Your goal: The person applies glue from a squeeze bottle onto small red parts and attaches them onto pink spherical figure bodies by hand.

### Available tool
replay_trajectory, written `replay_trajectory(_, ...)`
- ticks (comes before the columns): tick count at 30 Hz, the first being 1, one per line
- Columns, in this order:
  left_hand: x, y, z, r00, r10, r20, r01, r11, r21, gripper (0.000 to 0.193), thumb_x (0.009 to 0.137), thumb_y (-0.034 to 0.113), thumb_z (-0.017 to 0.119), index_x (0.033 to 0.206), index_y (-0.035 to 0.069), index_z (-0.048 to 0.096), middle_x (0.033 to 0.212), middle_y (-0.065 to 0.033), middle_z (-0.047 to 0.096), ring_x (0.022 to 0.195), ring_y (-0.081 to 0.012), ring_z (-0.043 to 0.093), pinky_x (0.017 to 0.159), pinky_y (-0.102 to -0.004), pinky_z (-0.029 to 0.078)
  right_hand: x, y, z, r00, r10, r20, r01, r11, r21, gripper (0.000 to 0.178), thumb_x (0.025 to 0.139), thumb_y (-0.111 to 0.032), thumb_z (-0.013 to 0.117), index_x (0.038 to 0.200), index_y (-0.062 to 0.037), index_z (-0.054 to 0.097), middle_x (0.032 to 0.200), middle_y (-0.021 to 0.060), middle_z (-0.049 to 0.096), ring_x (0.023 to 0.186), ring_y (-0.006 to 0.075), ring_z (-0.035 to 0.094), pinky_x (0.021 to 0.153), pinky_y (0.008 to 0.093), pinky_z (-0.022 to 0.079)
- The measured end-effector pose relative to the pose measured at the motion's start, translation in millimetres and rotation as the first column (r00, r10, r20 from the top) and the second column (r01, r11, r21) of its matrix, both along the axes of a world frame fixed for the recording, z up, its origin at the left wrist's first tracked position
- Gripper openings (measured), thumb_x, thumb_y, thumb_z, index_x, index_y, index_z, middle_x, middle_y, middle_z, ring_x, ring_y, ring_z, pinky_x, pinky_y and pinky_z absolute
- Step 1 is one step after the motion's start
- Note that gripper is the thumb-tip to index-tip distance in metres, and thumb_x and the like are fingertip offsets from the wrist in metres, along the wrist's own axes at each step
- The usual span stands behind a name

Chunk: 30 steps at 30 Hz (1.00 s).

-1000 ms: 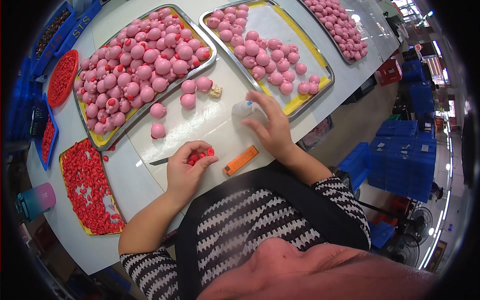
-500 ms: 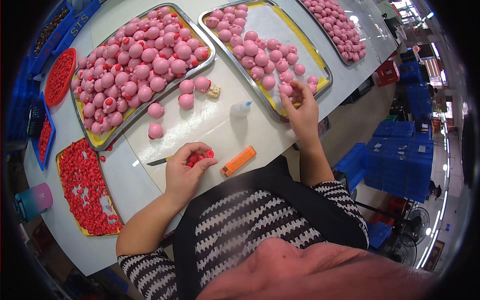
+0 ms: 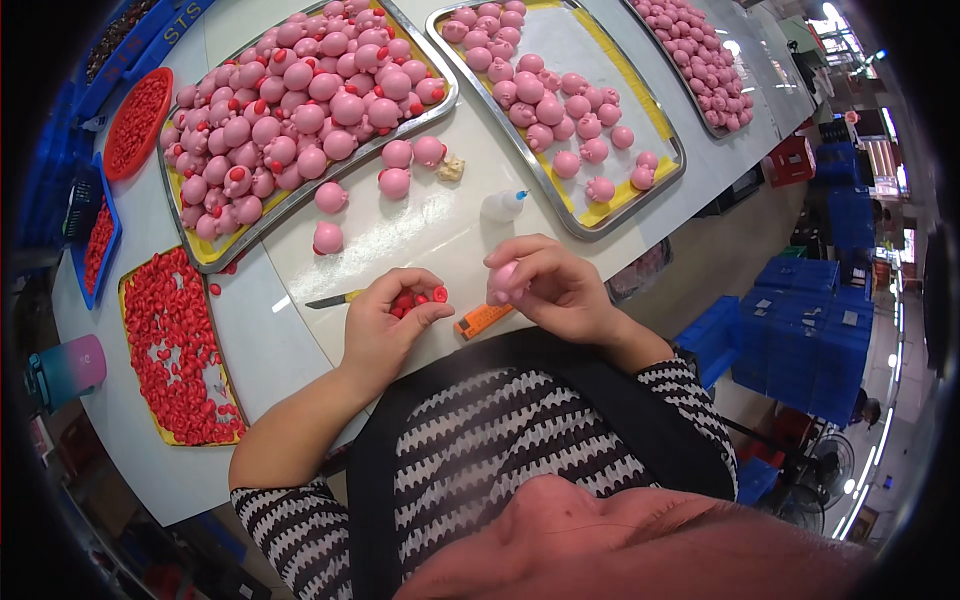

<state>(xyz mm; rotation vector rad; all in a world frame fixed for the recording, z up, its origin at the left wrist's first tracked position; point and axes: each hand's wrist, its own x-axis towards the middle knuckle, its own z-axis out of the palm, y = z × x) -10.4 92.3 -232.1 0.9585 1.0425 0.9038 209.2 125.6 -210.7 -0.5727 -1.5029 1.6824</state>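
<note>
My left hand point(image 3: 385, 320) is closed around several small red oval pieces point(image 3: 403, 303). One red piece point(image 3: 440, 293) sits pinched between its thumb and forefinger. To its right, my right hand point(image 3: 560, 290) holds a rounded pale pink piece point(image 3: 504, 280) in its fingertips; the fingers hide part of it. Beneath that hand lies an orange box point(image 3: 482, 320), partly covered. A knife point(image 3: 330, 299) lies just left of my left hand. Beyond the hands stands a small translucent bottle point(image 3: 502, 206) with a blue tip. Several pink balls point(image 3: 394, 183) rest on the table beside a yellowish lump point(image 3: 451, 168).
A metal-rimmed tray point(image 3: 207, 266) heaped with pink balls stands far left, another point(image 3: 597, 233) to its right. A yellow-edged tray of red pieces point(image 3: 170, 350), a red basket point(image 3: 137, 125), a blue tray point(image 3: 112, 235) and a tumbler point(image 3: 72, 370) are at left. Blue crates point(image 3: 800, 340) stand right.
My right hand has come back from the right-hand tray toward my left hand. A pink ball it was touching now rests near that tray's front edge. The view has shifted slightly.
</note>
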Motion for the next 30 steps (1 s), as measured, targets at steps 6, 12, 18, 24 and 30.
replay_trajectory(6, -9.7, -2.3, -1.0, 0.999, -0.016, -0.039, 0.017, 0.999, 0.031, 0.021, 0.077, 0.004, 0.067, 0.094, -0.002, 0.055, 0.084, -0.0045, 0.059, 0.073, -0.007, 0.055, 0.066, -0.0197, 0.046, -22.3, -1.9, -13.7, 0.999, 0.037, 0.0, -0.037, 0.997, 0.073, 0.034, 0.08, 0.01, 0.052, 0.11, -0.004, 0.043, 0.114, 0.0146, 0.041, 0.101, 0.0249, 0.053, 0.087, 0.0355, 0.044)
replay_trajectory(12, -14.8, -5.0, -4.5, 1.0, -0.016, -0.022, 0.017, 0.997, 0.073, 0.022, 0.076, 0.003, 0.067, 0.094, -0.002, 0.056, 0.084, -0.0049, 0.059, 0.072, -0.0077, 0.055, 0.066, -0.02, 0.047, -31.5, -5.2, -17.2, 0.993, -0.11, 0.043, 0.103, 0.985, 0.138, 0.037, 0.076, -0.003, 0.066, 0.107, -0.0019, 0.046, 0.111, 0.012, 0.043, 0.103, 0.0263, 0.052, 0.089, 0.0372, 0.042)
replay_trajectory(18, -16.5, -7.4, -6.3, 0.993, -0.04, -0.115, 0.054, 0.991, 0.123, 0.021, 0.074, 0.005, 0.069, 0.091, 0.0, 0.058, 0.081, -0.0049, 0.059, 0.068, -0.0085, 0.055, 0.062, -0.0209, 0.046, -31.1, -1.3, -18.6, 0.97, -0.166, 0.179, 0.08, 0.908, 0.411, 0.04, 0.069, -0.004, 0.072, 0.103, -0.0034, 0.05, 0.105, 0.0103, 0.049, 0.098, 0.0244, 0.053, 0.083, 0.0343, 0.044)
replay_trajectory(24, -20.1, -9.0, -8.4, 0.989, -0.034, -0.146, 0.061, 0.981, 0.187, 0.02, 0.072, 0.004, 0.069, 0.09, 0.002, 0.059, 0.078, -0.0059, 0.059, 0.064, -0.0104, 0.055, 0.058, -0.0223, 0.045, -41.7, -0.8, -15.4, 0.954, -0.164, 0.252, 0.023, 0.876, 0.481, 0.04, 0.063, 0.0, 0.075, 0.097, -0.0037, 0.054, 0.099, 0.0105, 0.056, 0.092, 0.0246, 0.056, 0.078, 0.0319, 0.047)
replay_trajectory(30, -22.9, -10.0, -13.2, 0.997, -0.002, -0.073, 0.013, 0.989, 0.15, 0.018, 0.073, 0.002, 0.068, 0.089, 0.0, 0.059, 0.08, -0.0063, 0.061, 0.067, -0.0101, 0.058, 0.06, -0.0222, 0.047, -46.5, -3.9, -13.7, 0.942, -0.192, 0.274, 0.015, 0.841, 0.54, 0.043, 0.061, 0.002, 0.075, 0.099, -0.0038, 0.056, 0.101, 0.0109, 0.057, 0.089, 0.0242, 0.058, 0.074, 0.0306, 0.049)
